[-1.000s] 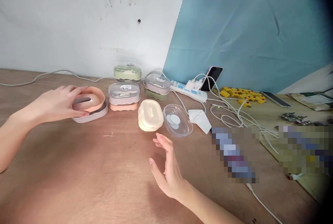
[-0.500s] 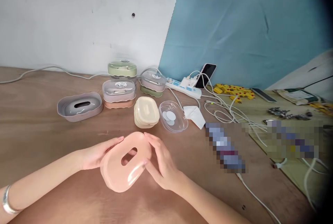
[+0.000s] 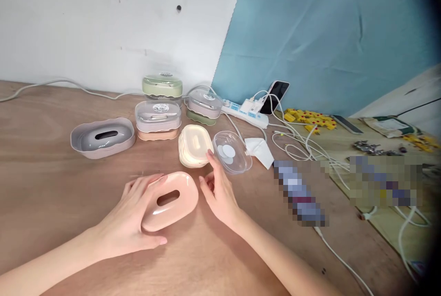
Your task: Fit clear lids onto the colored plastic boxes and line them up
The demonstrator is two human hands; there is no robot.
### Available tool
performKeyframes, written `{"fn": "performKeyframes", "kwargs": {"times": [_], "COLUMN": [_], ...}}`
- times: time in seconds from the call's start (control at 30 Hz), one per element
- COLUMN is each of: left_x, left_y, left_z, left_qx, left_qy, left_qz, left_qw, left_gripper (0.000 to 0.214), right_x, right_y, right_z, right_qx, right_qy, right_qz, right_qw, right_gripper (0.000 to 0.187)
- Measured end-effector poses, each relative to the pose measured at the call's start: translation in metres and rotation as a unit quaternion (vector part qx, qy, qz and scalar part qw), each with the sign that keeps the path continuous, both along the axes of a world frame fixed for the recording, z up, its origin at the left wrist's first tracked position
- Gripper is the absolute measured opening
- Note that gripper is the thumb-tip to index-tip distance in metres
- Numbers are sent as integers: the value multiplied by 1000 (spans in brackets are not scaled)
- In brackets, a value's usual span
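A glossy pink oval plastic piece with a slot-shaped hole (image 3: 182, 211) lies low over the table, its slot side up. My left hand (image 3: 136, 215) grips it around its left end, fingers along the far edge and thumb at the near side. Holding nothing, my right hand (image 3: 220, 195) has its index finger stretched toward a stack of cream plastic lids (image 3: 195, 142). That fingertip is at the stack's right edge; whether it touches, I cannot tell. Just right of the stack sits a clear plastic tray (image 3: 237, 165) with white round discs (image 3: 228, 151) in it.
A lilac scalloped tub with a grey slotted piece (image 3: 103, 142) stands at left. Behind are stacked clear-lidded boxes (image 3: 158, 117), more boxes (image 3: 205, 105), and a power strip (image 3: 246, 114). White paper (image 3: 260, 151), a blurred-out device (image 3: 299, 195) and loose cables (image 3: 292, 149) lie at right.
My right hand has let go of the pink piece and moved up toward the cream lids. The piece has been lowered and turned flatter, with my left hand now over its left end.
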State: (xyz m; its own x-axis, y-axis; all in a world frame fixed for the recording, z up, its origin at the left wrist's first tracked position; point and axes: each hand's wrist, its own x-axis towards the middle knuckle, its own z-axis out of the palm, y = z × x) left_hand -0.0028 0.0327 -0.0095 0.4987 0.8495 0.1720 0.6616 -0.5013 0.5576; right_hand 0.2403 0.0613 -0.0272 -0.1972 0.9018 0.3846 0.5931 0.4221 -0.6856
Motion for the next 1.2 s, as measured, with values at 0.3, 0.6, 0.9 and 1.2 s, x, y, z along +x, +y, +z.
{"fn": "performKeyframes", "kwargs": {"times": [0.3, 0.6, 0.9, 1.2], "left_x": [-13, -13, -10, -4], "left_y": [-3, -2, 5, 8], "left_z": [-10, -6, -2, -6], "left_qx": [54, 88, -23, 37], "left_qy": [-48, -105, -76, 15], "left_qz": [-208, -49, -84, -85], "left_qw": [976, 989, 993, 996], "left_gripper": [95, 97, 80, 73], "right_x": [1, 6, 20, 20], "right_y": [1, -3, -7, -5], "right_z": [3, 10, 7, 16], "right_qx": [44, 35, -7, 26], "right_qy": [-53, -35, -28, -97], "right_qz": [-26, 261, 222, 290], "right_qw": [997, 964, 975, 952], "right_gripper": [28, 38, 70, 79]}}
